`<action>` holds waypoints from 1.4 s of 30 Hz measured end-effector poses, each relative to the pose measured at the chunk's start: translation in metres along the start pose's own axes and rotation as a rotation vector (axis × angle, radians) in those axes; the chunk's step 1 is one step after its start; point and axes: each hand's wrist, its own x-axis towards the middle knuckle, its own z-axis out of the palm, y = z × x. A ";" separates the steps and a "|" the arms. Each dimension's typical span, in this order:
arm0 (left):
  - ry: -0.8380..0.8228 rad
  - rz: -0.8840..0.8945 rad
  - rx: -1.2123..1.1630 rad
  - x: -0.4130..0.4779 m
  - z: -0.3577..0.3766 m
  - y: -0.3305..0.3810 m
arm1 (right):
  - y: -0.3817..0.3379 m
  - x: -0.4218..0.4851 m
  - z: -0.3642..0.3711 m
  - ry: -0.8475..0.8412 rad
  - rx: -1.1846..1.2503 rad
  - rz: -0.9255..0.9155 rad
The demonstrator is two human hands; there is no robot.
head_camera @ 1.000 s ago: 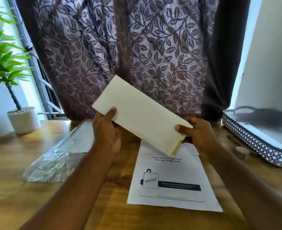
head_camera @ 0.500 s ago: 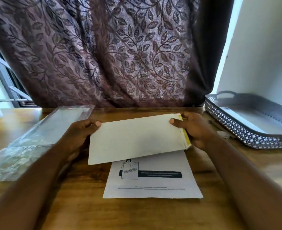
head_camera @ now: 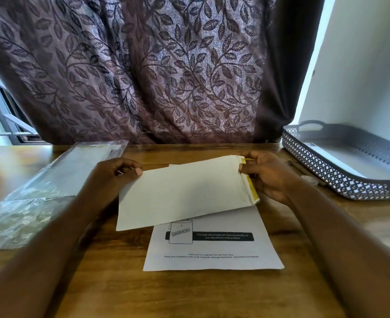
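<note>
Here the left hand (head_camera: 114, 177) pinches the upper left corner of the envelope (head_camera: 184, 193), thumb laid on the near face and the other fingers curled out of sight behind it. The right hand (head_camera: 269, 177) grasps the opposite end, its fingers bent round the open flap, where a yellow strip (head_camera: 252, 191) runs along the edge. Between the two hands the envelope is held lengthwise and slanted, its right end higher than its left, with its plain white face toward the camera. It hangs over the far part of a printed sheet (head_camera: 212, 260) and hides the top of it; whether the two touch I cannot tell. The sheet lies flat on the wooden desk (head_camera: 189, 294), showing a black bar, a small drawing stamped "CONFIDENTIAL" and fine lines of text. To the left, well apart from the sheet, a clear plastic bag (head_camera: 51, 180) lies crumpled on the desk. At the right edge sits a grey perforated tray (head_camera: 327, 173) with handles. Behind the desk hangs a leaf-patterned curtain (head_camera: 143, 76).
</note>
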 end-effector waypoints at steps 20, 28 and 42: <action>0.048 0.259 0.323 -0.011 0.034 0.022 | -0.003 -0.008 0.021 0.011 -0.234 -0.158; 0.032 0.303 0.249 -0.016 0.043 0.033 | -0.010 -0.010 0.028 0.356 -0.926 -0.259; -0.010 0.294 0.331 -0.014 0.041 0.028 | -0.021 -0.022 0.035 0.224 -0.434 -0.059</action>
